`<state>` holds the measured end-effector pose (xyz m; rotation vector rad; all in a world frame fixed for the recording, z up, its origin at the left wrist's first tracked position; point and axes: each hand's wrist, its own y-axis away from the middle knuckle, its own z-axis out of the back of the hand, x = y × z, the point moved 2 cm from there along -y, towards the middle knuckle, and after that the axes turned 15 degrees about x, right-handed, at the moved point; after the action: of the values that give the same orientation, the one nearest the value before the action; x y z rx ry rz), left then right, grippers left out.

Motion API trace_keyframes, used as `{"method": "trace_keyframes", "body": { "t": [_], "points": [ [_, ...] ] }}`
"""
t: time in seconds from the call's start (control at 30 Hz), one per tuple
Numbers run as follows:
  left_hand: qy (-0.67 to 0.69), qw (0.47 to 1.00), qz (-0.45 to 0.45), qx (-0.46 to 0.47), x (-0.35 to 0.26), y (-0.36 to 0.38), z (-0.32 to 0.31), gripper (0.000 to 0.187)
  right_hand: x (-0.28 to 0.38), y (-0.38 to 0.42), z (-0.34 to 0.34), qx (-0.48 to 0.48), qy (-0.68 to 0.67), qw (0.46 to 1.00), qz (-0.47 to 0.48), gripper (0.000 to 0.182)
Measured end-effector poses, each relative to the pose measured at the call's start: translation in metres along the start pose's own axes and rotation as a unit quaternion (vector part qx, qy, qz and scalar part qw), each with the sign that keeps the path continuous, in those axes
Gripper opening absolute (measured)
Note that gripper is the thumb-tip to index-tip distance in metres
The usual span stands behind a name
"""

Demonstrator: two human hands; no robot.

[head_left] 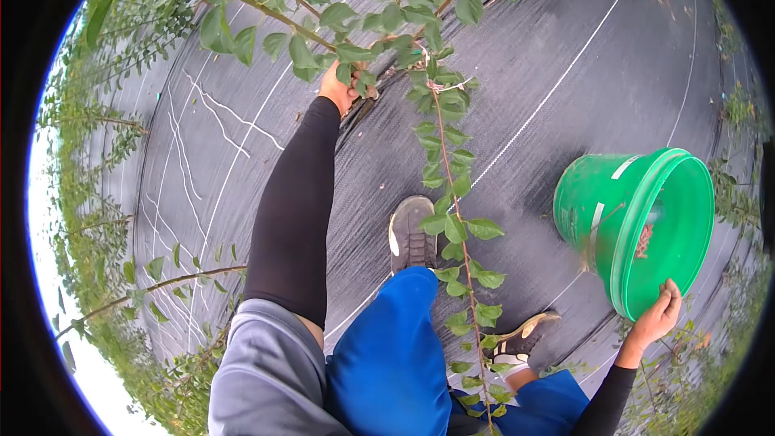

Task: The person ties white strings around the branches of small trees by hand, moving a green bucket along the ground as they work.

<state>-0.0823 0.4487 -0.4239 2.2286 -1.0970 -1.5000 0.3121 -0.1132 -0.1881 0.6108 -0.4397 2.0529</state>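
Observation:
My left hand (339, 90) reaches in among the leaves at the base of a leafy plant (355, 52), upper middle of the view. Leaves cover most of its fingers, and what they touch is hidden. At the right, my right hand (658, 315) is closed on the rim of a green bucket (601, 202). The bucket is tilted, its mouth facing right, and a small reddish-brown heap (643, 241) shows inside. A white tie (452, 85) is around the stem near my left hand.
Black ground fabric (533, 56) with white lines spreads beneath. A long leafy branch (452, 186) hangs down the middle, over my legs. My shoes (413, 230) stand beside it. Another branch (173, 281) juts in at the lower left. Greenery lines both sides.

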Motion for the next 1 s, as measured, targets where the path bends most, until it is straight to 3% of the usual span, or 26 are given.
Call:
{"method": "trace_keyframes", "body": {
  "t": [0.17,0.23,0.3,0.4,0.5,0.7,0.83,0.9,0.93,1.0],
  "points": [
    [0.016,0.999,-0.045,-0.016,0.005,0.0,0.003,0.026,0.0,0.0,0.0,-0.005,-0.001,1.0,-0.012,0.022],
    [0.125,0.99,-0.055,-0.036,0.006,0.009,-0.004,0.027,-0.003,-0.002,0.0,0.0,-0.003,1.0,-0.001,0.022],
    [0.143,0.985,-0.08,-0.05,0.009,0.024,-0.003,0.028,-0.005,-0.002,0.001,0.004,-0.002,1.0,-0.011,0.022],
    [0.299,0.952,-0.028,0.053,0.03,0.048,0.002,0.028,-0.004,-0.001,0.0,0.001,-0.005,1.0,-0.011,0.022],
    [0.351,0.924,0.026,0.151,0.062,0.073,-0.011,0.025,-0.003,-0.001,0.0,0.001,-0.013,1.0,-0.011,0.022],
    [0.28,0.947,0.016,0.157,0.087,0.05,-0.059,0.018,-0.006,-0.003,0.001,0.017,-0.002,1.0,0.007,0.022],
    [0.182,0.981,-0.008,0.072,0.067,0.02,-0.084,0.014,-0.002,-0.002,0.0,0.008,0.009,1.0,-0.002,0.021],
    [0.05,0.999,0.017,0.007,0.06,0.011,-0.091,0.012,0.001,-0.001,-0.001,0.008,0.0,1.0,0.003,0.02],
    [-0.013,1.0,0.026,0.009,0.057,0.009,-0.094,0.014,0.001,-0.001,-0.001,0.005,0.002,1.0,0.001,0.02],
    [-0.012,0.999,0.028,0.009,0.055,0.003,-0.097,0.013,0.002,-0.001,-0.001,0.016,0.007,1.0,-0.005,0.02]
  ]
}}
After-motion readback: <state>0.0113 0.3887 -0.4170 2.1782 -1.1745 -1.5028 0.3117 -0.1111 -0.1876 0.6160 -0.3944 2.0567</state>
